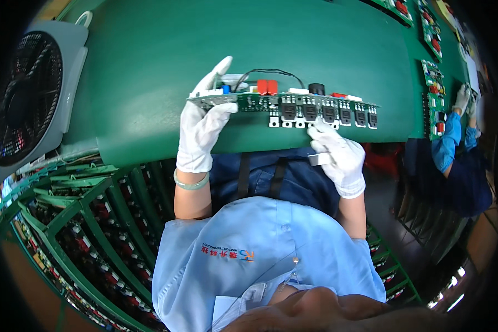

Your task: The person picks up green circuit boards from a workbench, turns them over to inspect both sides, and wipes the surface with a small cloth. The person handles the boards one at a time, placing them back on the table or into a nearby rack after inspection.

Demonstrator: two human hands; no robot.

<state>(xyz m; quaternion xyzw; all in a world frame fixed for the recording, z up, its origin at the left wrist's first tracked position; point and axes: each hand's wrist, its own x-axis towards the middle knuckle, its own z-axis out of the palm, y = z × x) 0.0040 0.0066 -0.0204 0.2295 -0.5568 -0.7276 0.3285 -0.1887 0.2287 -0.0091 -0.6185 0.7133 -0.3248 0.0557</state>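
Observation:
A long green circuit board (254, 102) is tilted up on edge above the table. Red blocks, a black round part and a looped black wire (274, 70) stand on its upper side. Black flat transistors with metal tabs (310, 112) hang in a row along its lower edge. My left hand (202, 124), in a white glove, grips the board's left end between thumb and fingers. Gloved too, my right hand (337, 157) is closed, its fingertips at the transistors near the middle. From its palm side sticks out a small flat silver-grey piece (317, 159), whose kind I cannot make out.
A grey box fan (25, 99) stands at the left on the green table (149, 61). Green racks (72, 205) full of boards fill the lower left. More boards (434, 91) lie along the right, where a co-worker's gloved hands (463, 98) are busy.

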